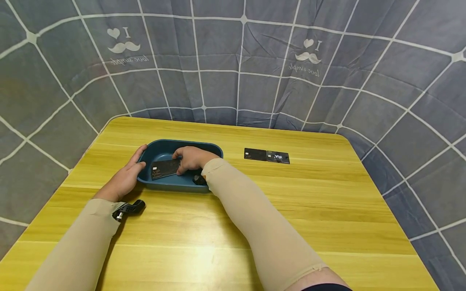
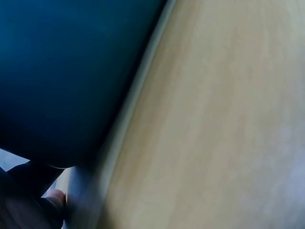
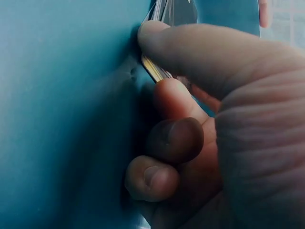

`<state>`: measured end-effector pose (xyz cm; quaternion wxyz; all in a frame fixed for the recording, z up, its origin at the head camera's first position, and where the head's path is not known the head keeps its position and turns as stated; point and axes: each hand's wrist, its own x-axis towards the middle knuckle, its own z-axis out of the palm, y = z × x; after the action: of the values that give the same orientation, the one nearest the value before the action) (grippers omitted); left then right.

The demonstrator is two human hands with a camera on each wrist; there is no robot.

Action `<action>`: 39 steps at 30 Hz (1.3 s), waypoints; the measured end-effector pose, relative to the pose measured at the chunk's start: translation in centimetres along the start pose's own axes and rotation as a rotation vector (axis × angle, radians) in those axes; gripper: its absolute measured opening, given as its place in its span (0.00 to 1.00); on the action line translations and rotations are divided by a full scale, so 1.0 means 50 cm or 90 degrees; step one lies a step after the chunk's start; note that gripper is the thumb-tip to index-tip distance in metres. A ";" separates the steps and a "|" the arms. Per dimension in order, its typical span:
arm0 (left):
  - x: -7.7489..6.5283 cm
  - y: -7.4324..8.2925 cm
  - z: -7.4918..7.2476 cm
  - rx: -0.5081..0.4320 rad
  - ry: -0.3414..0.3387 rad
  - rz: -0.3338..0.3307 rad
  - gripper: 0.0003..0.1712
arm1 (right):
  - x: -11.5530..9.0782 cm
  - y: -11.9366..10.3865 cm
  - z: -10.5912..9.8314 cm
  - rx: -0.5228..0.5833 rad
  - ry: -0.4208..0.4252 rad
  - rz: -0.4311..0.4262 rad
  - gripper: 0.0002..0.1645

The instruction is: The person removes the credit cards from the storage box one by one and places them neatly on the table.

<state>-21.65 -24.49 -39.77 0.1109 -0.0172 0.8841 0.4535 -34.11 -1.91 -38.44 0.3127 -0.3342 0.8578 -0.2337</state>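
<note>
One hand (image 1: 192, 158), the right, pinches cards (image 1: 164, 168) inside a blue tub (image 1: 174, 187).

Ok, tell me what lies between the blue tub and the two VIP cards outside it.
Bare wooden tabletop separates the blue tub from the two VIP cards, in the head view.

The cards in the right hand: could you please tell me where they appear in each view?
Head: left of centre, the black cards are in the right hand, inside the blue bin.
Left wrist: not in it.
Right wrist: top centre, the black cards are seen mostly edge-on.
Shared landmark: the blue bin, in all three views.
</note>
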 end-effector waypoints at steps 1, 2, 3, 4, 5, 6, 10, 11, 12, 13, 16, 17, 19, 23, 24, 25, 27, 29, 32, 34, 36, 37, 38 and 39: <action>-0.001 0.000 0.000 0.000 0.000 -0.001 0.36 | 0.000 0.000 0.000 0.003 0.001 -0.004 0.39; -0.001 0.000 0.000 0.000 0.000 -0.002 0.36 | 0.000 0.001 0.000 0.006 0.003 -0.008 0.39; -0.001 0.000 0.000 0.000 0.000 -0.002 0.36 | 0.000 0.001 0.000 0.008 0.004 -0.011 0.38; -0.001 0.000 -0.001 0.000 0.001 -0.003 0.36 | 0.000 0.002 0.000 0.009 0.006 -0.016 0.38; -0.001 -0.001 -0.001 0.000 0.001 -0.005 0.36 | 0.000 0.003 0.000 0.011 0.006 -0.018 0.38; -0.001 -0.002 -0.001 -0.001 0.001 -0.006 0.36 | 0.000 0.003 0.000 0.011 0.007 -0.020 0.38; -0.001 -0.003 -0.001 0.000 0.002 -0.011 0.36 | 0.001 0.004 -0.002 0.030 0.010 -0.024 0.38; -0.001 -0.003 -0.001 -0.001 0.002 -0.012 0.36 | 0.002 0.004 -0.002 0.037 0.012 -0.024 0.38; -0.001 -0.003 -0.001 -0.002 0.002 -0.012 0.36 | 0.001 0.004 -0.002 0.043 0.014 -0.025 0.39; 0.000 -0.003 -0.001 -0.002 0.002 -0.011 0.36 | 0.001 0.003 -0.003 0.051 0.015 -0.025 0.39; 0.000 -0.003 0.000 -0.007 0.001 -0.009 0.36 | 0.000 0.002 -0.004 0.066 0.013 -0.025 0.39; 0.000 -0.003 0.000 -0.008 0.001 -0.009 0.36 | 0.000 0.001 -0.004 0.069 0.012 -0.025 0.39; 0.000 -0.003 0.000 -0.010 0.001 -0.007 0.36 | 0.000 0.001 -0.005 0.072 0.010 -0.025 0.40; 0.000 -0.002 0.001 -0.010 0.002 -0.003 0.36 | -0.001 0.000 -0.005 0.074 0.012 -0.029 0.39; 0.000 -0.003 0.001 -0.010 0.002 -0.002 0.36 | -0.001 0.000 -0.005 0.072 0.015 -0.030 0.39; 0.000 -0.003 0.001 -0.009 0.002 -0.002 0.36 | -0.001 0.000 -0.005 0.074 0.016 -0.029 0.38; 0.001 -0.005 0.000 -0.009 0.001 -0.001 0.36 | 0.000 0.000 -0.005 0.078 0.017 -0.030 0.38; 0.001 -0.005 0.000 -0.008 0.000 -0.002 0.36 | 0.001 0.000 -0.004 0.081 0.019 -0.029 0.38; 0.002 -0.006 0.000 -0.006 -0.001 -0.003 0.36 | 0.002 0.002 -0.004 0.087 0.027 -0.030 0.38; 0.002 -0.005 0.000 -0.005 -0.002 -0.003 0.36 | 0.003 0.003 -0.005 0.092 0.035 -0.033 0.38; 0.002 -0.005 0.000 -0.007 -0.002 -0.003 0.36 | 0.004 0.004 -0.005 0.097 0.042 -0.041 0.38; 0.002 -0.005 0.000 -0.006 -0.002 -0.003 0.36 | 0.004 0.004 -0.005 0.099 0.044 -0.045 0.38; 0.002 -0.005 0.000 -0.008 -0.002 -0.003 0.36 | 0.004 0.004 -0.005 0.100 0.046 -0.050 0.38; 0.002 -0.006 0.000 -0.008 -0.003 -0.003 0.36 | 0.005 0.005 -0.005 0.103 0.047 -0.055 0.38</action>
<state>-21.72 -24.66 -40.01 0.1138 -0.0193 0.8809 0.4591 -34.51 -1.87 -38.51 0.2964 -0.3352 0.8320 -0.3280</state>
